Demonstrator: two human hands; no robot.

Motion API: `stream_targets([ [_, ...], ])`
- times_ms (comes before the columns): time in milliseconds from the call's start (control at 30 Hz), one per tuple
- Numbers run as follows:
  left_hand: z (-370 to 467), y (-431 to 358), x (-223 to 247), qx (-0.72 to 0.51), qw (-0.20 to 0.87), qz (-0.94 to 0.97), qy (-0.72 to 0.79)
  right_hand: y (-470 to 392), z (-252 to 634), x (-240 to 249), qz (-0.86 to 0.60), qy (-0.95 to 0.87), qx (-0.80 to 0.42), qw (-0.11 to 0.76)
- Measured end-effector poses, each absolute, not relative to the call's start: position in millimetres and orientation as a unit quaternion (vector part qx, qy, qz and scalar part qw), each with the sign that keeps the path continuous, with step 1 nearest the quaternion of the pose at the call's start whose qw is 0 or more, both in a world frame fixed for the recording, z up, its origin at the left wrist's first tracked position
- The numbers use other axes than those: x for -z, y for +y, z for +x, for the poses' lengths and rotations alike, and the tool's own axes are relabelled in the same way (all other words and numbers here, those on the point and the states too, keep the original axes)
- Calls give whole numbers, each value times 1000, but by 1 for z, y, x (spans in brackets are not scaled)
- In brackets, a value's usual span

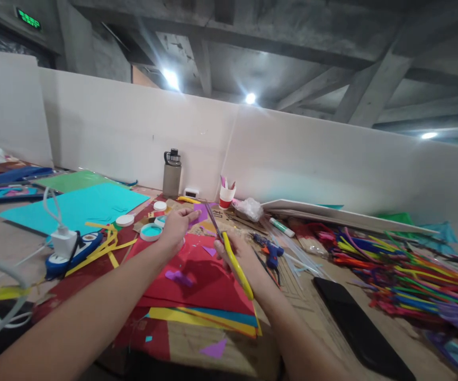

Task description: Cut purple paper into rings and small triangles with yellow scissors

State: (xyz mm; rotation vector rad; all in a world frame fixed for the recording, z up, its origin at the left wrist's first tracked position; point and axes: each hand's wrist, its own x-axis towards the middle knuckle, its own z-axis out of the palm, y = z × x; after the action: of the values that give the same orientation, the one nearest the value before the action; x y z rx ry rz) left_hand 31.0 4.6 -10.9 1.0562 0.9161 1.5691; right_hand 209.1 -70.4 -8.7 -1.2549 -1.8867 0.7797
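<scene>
My left hand (176,227) pinches a small piece of purple paper (200,212) over the middle of the table. Yellow-handled scissors (236,264) are in my right hand (239,254), their blades pointing away from me, close to the right edge of the purple paper. Whether the blades touch it I cannot tell. Beneath both hands lies a red sheet (173,296) on a stack of coloured sheets, with purple scraps (179,277) scattered on it. Another purple scrap (215,349) rests near the table's front edge.
Left of my hands are a white tub (150,232), yellow strips (111,243), a power strip (73,254) and a turquoise sheet (81,203). A bottle (172,177) and a paper cup (227,194) stand behind. To the right lie a glue gun (273,254), a black phone (359,323) and pipe cleaners (407,270).
</scene>
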Motion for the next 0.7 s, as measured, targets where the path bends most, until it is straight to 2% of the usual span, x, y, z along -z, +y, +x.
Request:
stream_targets([
  [200, 33, 2, 7, -687, 528, 385, 316, -78, 207, 2, -498, -713, -376, 321],
  [400, 35, -3, 3, -681, 542, 382, 310, -84, 205, 0, -499, -668, -436, 337],
  [700, 35, 0, 3, -642, 552, 437, 303, -85, 208, -4, -499, -654, -432, 370],
])
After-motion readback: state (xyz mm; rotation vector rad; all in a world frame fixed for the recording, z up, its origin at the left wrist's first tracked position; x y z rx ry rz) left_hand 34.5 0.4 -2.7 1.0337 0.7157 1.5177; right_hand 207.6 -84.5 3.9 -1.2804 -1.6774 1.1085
